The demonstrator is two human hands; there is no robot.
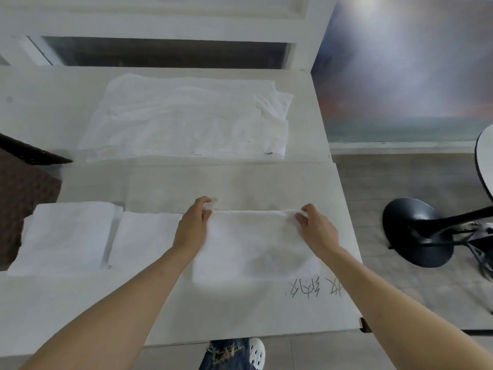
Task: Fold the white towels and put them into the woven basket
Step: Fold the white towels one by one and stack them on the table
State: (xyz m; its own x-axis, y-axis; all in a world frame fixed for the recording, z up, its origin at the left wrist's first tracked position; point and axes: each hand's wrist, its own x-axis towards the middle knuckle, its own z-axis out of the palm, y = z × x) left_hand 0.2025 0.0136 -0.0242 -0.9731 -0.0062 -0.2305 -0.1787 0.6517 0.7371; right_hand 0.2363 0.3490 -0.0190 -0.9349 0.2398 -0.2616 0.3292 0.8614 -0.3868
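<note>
Both hands pinch the far corners of the towel (256, 241) lying on the desk (240, 182): left hand (193, 225), right hand (316, 229). Best to square those corners evenly before releasing. The basket (24, 188) waits left of the towel.

Surface: white table (240, 182).
On it: unfolded towel pile (186, 118) at 12 o'clock; three folded towels, at 9 (66, 236), centre-left (146, 236) and centre (253, 244).
Marking: handwriting (314, 289) at 5 o'clock.
</note>
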